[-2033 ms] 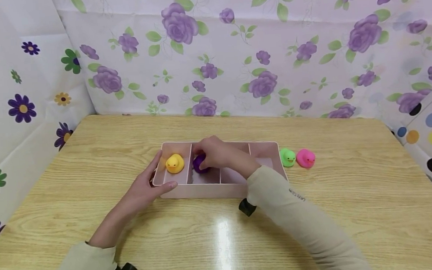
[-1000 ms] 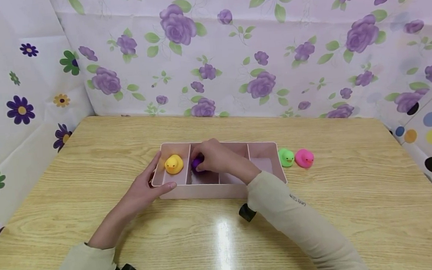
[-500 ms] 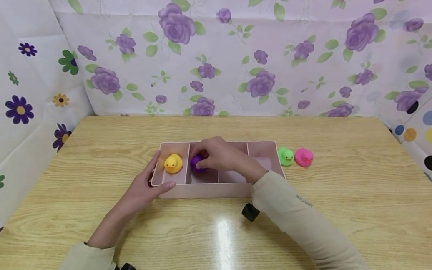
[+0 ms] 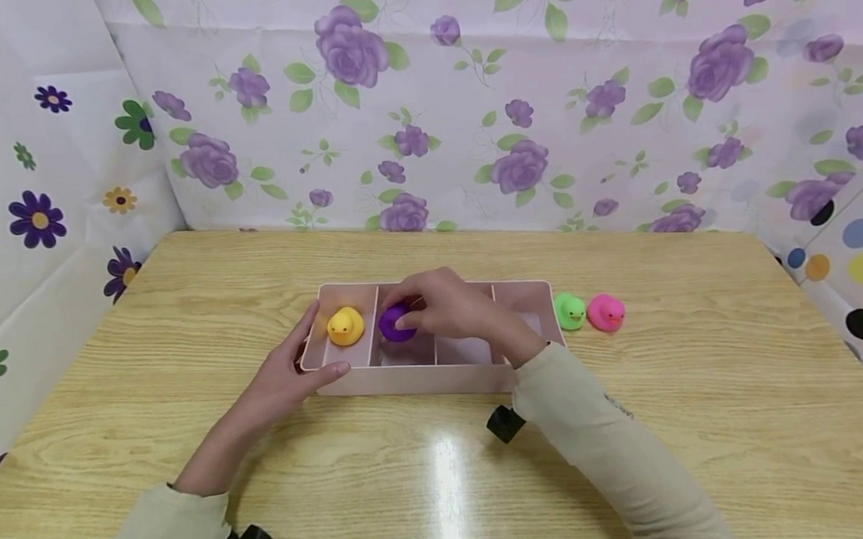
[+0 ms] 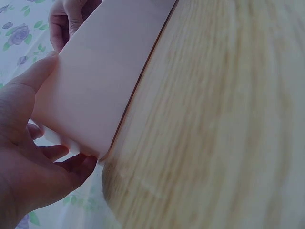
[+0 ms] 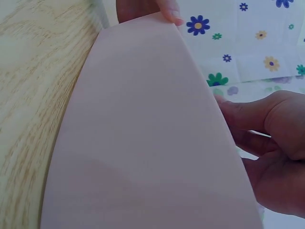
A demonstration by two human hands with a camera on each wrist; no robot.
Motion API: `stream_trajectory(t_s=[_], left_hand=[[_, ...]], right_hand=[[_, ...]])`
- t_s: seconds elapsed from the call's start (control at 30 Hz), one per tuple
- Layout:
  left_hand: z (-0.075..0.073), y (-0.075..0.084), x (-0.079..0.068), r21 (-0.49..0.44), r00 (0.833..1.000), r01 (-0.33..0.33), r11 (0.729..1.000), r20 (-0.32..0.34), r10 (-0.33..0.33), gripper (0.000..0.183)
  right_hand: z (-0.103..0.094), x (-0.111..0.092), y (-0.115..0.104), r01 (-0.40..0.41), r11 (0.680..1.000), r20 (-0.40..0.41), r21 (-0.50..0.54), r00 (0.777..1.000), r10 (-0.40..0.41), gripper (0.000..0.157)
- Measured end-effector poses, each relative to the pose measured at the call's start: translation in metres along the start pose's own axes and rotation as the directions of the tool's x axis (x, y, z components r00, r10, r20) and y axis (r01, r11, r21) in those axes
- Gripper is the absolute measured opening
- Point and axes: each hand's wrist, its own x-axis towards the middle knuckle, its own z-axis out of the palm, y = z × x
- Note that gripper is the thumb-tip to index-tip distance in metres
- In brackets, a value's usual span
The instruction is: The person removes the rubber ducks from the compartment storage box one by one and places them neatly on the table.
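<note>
A pale pink divided box (image 4: 439, 377) stands on the table. My left hand (image 4: 284, 376) holds its left end, thumb on the front rim and fingers around the end wall, as the left wrist view (image 5: 43, 157) also shows. In the leftmost compartment sits a yellow rubber duck (image 4: 345, 326). My right hand (image 4: 449, 306) reaches into the compartment beside it, thumb and fingers around a purple toy (image 4: 394, 325), seemingly another duck, partly covered by the hand. In the right wrist view the box's front wall hides the fingertips and the toy.
A green rubber duck (image 4: 571, 312) and a pink rubber duck (image 4: 607, 313) stand on the wooden table (image 4: 341, 476) just right of the box. Flowered sheets (image 4: 418, 78) hang behind and at the sides. A black wrist mount (image 4: 506, 423) sits under the right sleeve.
My right hand stays at the purple toy and has shifted slightly right and up, with more of the toy showing. The left hand keeps its hold on the box.
</note>
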Motion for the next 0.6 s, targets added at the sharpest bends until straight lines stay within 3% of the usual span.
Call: stream_trajectory(t_s=[0.6], left_hand=[[0.000, 0.000, 0.000, -0.011, 1.000, -0.019, 1.000, -0.003, 0.019, 0.100]], right_hand=[[-0.009, -0.014, 0.001, 0.014, 0.997, -0.070, 0.081, 0.998, -0.008, 0.026]])
